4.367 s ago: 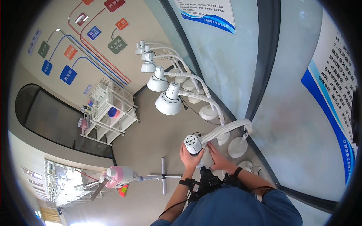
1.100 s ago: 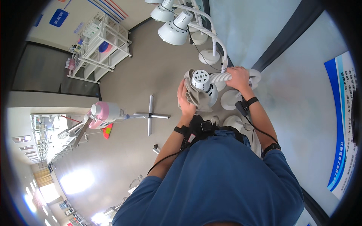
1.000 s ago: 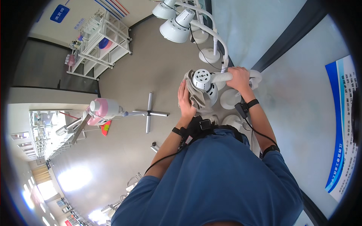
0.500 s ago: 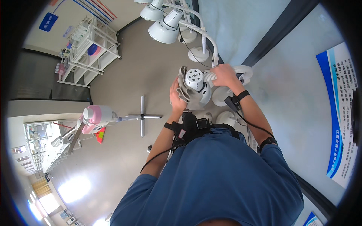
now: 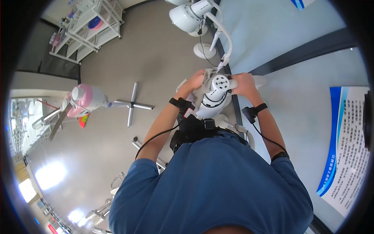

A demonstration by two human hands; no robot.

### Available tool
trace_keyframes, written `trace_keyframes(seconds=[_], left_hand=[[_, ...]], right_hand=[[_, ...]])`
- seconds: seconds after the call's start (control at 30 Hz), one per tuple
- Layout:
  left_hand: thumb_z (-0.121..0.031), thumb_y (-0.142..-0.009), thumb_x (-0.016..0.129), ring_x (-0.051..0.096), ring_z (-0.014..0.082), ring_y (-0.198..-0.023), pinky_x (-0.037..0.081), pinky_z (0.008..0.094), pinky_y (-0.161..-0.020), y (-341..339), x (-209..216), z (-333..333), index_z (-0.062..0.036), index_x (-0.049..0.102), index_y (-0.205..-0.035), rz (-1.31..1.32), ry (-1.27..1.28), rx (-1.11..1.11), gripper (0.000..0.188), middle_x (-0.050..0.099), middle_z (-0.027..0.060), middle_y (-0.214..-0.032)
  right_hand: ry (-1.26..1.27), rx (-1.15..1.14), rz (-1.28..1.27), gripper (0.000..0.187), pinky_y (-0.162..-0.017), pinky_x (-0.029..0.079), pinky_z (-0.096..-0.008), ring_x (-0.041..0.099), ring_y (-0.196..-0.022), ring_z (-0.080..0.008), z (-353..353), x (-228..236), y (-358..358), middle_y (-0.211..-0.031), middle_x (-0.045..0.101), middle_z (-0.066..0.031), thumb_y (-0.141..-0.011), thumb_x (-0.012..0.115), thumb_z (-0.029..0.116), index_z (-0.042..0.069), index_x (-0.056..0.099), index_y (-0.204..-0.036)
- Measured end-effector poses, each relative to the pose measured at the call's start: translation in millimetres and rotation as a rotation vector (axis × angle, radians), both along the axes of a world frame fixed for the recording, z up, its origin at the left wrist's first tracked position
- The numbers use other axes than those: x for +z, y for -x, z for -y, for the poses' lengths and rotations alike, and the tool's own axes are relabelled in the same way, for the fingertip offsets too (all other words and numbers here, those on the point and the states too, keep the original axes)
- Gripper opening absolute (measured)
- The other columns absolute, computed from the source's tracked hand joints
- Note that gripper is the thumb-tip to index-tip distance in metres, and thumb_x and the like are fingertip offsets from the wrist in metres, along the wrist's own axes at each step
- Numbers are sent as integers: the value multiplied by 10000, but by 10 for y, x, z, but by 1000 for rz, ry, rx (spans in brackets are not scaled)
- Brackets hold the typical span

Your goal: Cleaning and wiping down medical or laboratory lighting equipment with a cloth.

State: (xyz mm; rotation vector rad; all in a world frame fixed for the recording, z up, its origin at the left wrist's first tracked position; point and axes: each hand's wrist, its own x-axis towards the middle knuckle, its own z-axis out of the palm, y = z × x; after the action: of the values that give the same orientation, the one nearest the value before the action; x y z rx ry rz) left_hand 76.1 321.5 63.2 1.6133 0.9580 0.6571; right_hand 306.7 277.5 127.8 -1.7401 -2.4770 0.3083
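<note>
White plastic fills the space between my hands: the lamp head [image 5: 215,93], a rounded housing with a perforated round face turned up toward me, sits just in front of my chest, right of the middle of the view. My left hand [image 5: 193,82] is curled against its left side with a pale grey cloth [image 5: 209,74] bunched under the fingers and pressed to the housing. My right hand [image 5: 244,84] is closed around the short neck on the right, holding the head steady.

Half a second ago the cloth hand lay lower, along the near left flank of the housing; now it has slid up to the far side, near the top edge, while my right hand has kept its grip on the neck. A few seconds back the head was out at arm's length; now it is pulled in close under my face. I judge that the wiping has worked round to the back of the head, and the near front still shows no cloth on it.

Farther off, a second lamp [image 5: 186,16] of the same kind arches over its round base [image 5: 205,50] on the floor. Left of me stand a pink and white device [image 5: 86,100] on a stand and a white shelf rack [image 5: 90,27] at the far left.
</note>
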Motion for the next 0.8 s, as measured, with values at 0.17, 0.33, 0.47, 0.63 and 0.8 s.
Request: trace_keyframes(seconds=[0.17, 0.33, 0.47, 0.63, 0.8], left_hand=[[-334, -837, 505, 606, 326, -876, 447, 390, -797, 84, 29, 228, 48, 601, -996, 1, -3, 231, 424, 638, 248, -948], [-333, -842, 507, 600, 267, -894, 452, 371, -792, 300, -810, 388, 65, 598, -992, 202, 201, 565, 434, 631, 251, -948], [-393, -914, 436, 562, 239, -1018, 432, 343, -892, 301, -1049, 497, 20, 503, -1203, 302, 531, 741, 508, 583, 151, -1141], [-380, -937, 406, 549, 235, -1037, 418, 337, -916, 235, -560, 739, 0, 438, -1262, 804, 884, 691, 502, 562, 150, -1172], [-267, -925, 447, 522, 268, -1105, 393, 337, -965, 424, -756, 1436, -57, 394, -1332, -107, -29, 443, 461, 553, 134, -1211]], right_hand=[[22, 0, 49, 217, -612, 493, -429, 617, -671, -326, -97, -77, -1, -665, 629, -111, -516, 658, 215, 138, 638, -718], [-68, 28, -3, 185, -598, 486, -431, 612, -658, -326, -158, -123, 138, -657, 624, -108, -531, 650, 219, 136, 616, -692], [-28, 41, 8, 191, -599, 486, -428, 614, -669, -318, -211, -159, 125, -664, 626, -101, -525, 657, 212, 136, 613, -694], [-75, 30, -10, 151, -583, 478, -414, 609, -667, -321, -117, -130, 26, -687, 629, -95, -557, 655, 160, 124, 639, -703], [-145, 37, -84, 136, -576, 474, -417, 608, -671, -327, -118, -99, 56, -687, 627, -98, -557, 647, 141, 116, 621, -688]])
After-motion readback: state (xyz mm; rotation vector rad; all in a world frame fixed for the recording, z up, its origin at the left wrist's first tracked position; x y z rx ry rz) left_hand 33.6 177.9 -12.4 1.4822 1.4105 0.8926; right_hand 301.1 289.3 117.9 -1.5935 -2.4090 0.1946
